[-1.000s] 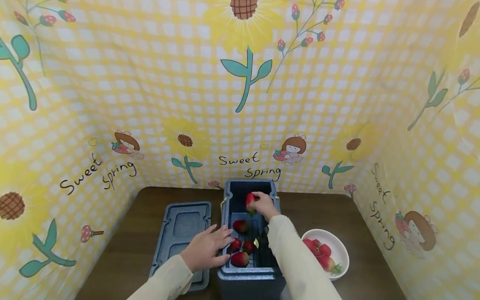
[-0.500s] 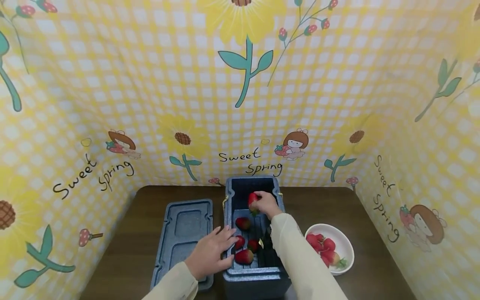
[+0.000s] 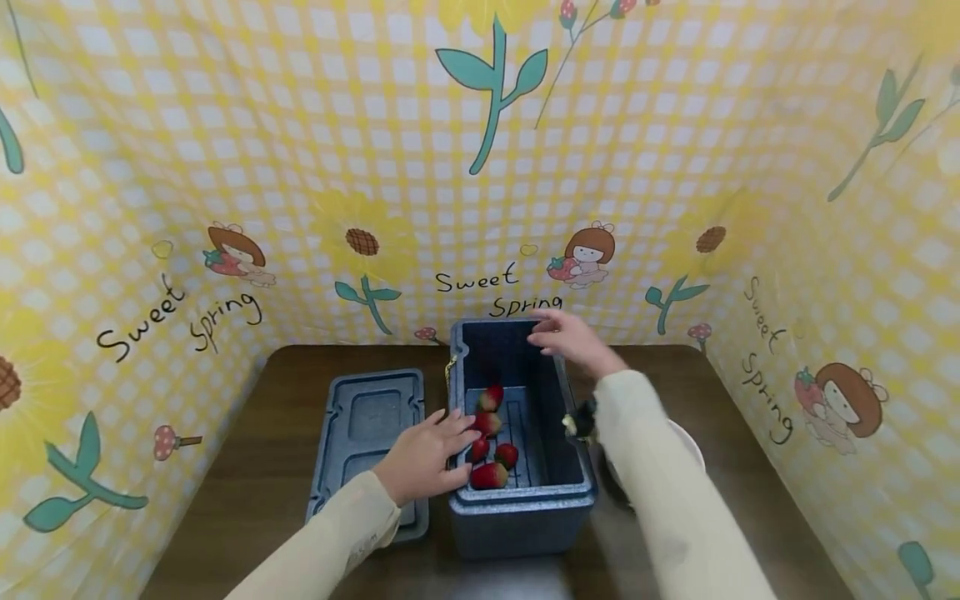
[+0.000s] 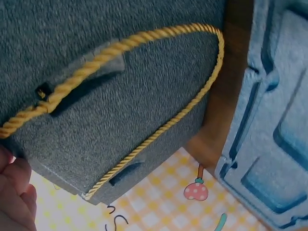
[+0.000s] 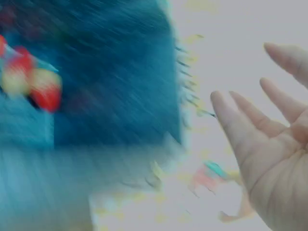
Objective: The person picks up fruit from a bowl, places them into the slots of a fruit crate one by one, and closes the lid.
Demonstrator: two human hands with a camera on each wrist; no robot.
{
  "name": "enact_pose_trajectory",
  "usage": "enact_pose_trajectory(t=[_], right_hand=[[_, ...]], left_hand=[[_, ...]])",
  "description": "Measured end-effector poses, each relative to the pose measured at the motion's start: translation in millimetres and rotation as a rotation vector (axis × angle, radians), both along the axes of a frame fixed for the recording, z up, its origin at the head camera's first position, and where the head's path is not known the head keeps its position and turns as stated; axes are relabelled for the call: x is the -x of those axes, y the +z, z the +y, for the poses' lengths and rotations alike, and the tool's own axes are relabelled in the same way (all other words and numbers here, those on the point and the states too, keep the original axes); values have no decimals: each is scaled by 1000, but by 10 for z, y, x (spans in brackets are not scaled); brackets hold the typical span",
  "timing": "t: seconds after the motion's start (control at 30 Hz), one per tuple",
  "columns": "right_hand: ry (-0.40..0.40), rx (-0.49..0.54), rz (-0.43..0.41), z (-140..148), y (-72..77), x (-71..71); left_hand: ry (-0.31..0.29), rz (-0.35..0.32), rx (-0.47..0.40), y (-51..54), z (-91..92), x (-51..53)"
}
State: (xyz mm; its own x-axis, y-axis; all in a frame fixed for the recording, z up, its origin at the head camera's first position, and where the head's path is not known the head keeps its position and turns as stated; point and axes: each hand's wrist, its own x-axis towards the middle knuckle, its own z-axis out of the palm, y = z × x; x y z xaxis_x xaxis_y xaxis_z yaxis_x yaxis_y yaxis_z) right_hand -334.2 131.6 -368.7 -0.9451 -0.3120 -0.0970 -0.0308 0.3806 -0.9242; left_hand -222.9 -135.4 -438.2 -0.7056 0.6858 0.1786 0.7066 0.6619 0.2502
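Observation:
A deep blue-grey foam box (image 3: 522, 498) stands on the table with several strawberries (image 3: 489, 476) along the left side of its floor. My left hand (image 3: 426, 457) rests on the box's left rim, its fingers lying over the edge. In the left wrist view a bit of the left hand (image 4: 15, 192) touches the box's outer wall (image 4: 144, 86), where a yellow rope (image 4: 159, 33) hangs. My right hand (image 3: 573, 340) is above the far right rim, fingers spread and holding nothing. Blurred in the right wrist view, strawberries (image 5: 45, 89) lie inside, apart from the right hand (image 5: 274, 144).
A matching foam lid (image 3: 377, 408) lies flat on the table (image 3: 247, 467) left of the box. A white bowl (image 3: 686, 442) is to the right, mostly hidden behind the right sleeve. A yellow checked cloth (image 3: 315, 150) encloses the table's back and sides.
My right hand has let go of a strawberry, which now lies in the box behind the others. That hand has lifted away to the right. The left hand stays on the rim.

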Motion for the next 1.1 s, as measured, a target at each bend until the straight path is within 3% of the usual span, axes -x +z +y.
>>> enact_pose_trajectory(t=[0.07, 0.13, 0.27, 0.4, 0.53, 0.63, 0.73, 0.97, 1.1], right_hand=[[-11, -18, 38, 305, 39, -70], [-40, -46, 49, 647, -38, -146], [-55, -152, 7, 1227, -365, -338], [-65, -292, -69, 1546, -789, -513], [-121, -456, -82, 1647, -1192, -625], [-139, -475, -63, 1658, -1433, -660], [-159, -416, -72, 1669, -1617, -704], [-215, -354, -45, 1590, -1738, -862], [-162, -399, -27, 1561, -1828, -857]], left_hand=[[0, -24, -1, -18, 6, -36], [-10, -43, 4, -39, 18, -66], [-10, -55, 13, -51, 31, -77], [5, -68, 12, -19, 10, -51], [10, -54, 3, 35, -1, -17], [8, -38, -2, 56, -9, 11], [4, -40, 6, 48, -13, 11], [3, -57, -2, 34, -5, 10], [9, -68, -10, 35, -14, 21]])
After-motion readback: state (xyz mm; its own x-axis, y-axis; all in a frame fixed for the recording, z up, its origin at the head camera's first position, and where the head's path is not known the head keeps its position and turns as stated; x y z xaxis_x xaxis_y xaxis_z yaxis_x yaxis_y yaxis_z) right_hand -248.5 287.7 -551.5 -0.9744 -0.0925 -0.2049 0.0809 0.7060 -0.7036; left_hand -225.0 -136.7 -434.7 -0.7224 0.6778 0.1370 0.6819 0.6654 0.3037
